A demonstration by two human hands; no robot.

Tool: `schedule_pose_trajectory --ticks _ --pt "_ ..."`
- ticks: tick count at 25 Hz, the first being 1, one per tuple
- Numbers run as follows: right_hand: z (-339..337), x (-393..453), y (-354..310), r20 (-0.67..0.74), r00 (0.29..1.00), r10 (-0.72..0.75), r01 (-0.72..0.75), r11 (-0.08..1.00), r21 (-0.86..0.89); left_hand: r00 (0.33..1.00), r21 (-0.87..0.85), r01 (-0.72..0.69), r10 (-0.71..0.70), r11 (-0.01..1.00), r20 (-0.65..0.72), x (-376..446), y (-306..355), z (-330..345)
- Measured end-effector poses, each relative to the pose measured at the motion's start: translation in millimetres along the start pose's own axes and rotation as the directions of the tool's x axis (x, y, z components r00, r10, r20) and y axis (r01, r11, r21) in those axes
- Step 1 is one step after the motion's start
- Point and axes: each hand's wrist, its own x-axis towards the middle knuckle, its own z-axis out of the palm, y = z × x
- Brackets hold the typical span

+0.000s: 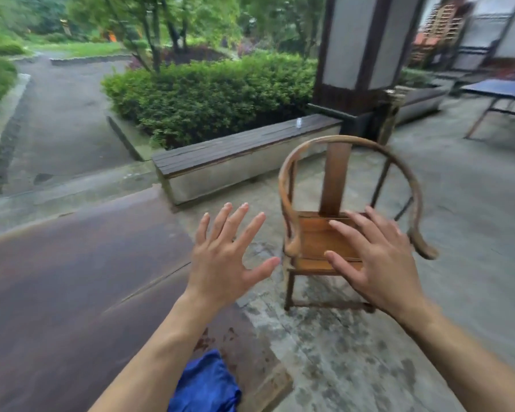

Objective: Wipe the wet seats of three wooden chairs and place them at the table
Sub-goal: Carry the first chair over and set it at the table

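Observation:
A wooden chair (336, 179) with a round horseshoe back and an orange-brown seat stands on the wet concrete, facing me. My left hand (223, 257) is raised with fingers spread, empty, just left of the chair's armrest. My right hand (378, 260) hovers open in front of the seat, covering part of it; I cannot tell whether it touches the wood. A blue cloth (205, 385) lies on the corner of the dark reddish-brown table (72, 292) below my left forearm.
A long low bench (235, 156) with a small white object runs behind the chair, backed by a green hedge (208, 93). A dark pillar (360, 63) rises behind the chair. A blue table (500, 87) stands far right. A wet path curves away at left.

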Motion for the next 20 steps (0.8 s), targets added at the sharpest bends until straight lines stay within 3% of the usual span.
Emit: schedule_pose_trajectory --ticks 6,15,20 --pt "-45 -64 135 0.039 0.952 0.305 -0.296 0.943 -0.149 0.978 -0.176 -0.108 0.136 0.978 0.156 70 124 73" --pt "-95 -131 330 0.027 0.859 0.511 -0.491 0.838 -0.237 0.913 -0.303 -0.271 0.343 0.914 0.219 163 335 175" --pt "-93 -141 407 0.033 0.806 0.591 -0.568 0.788 -0.238 0.868 -0.327 -0.338 0.426 0.883 0.254 203 402 229"
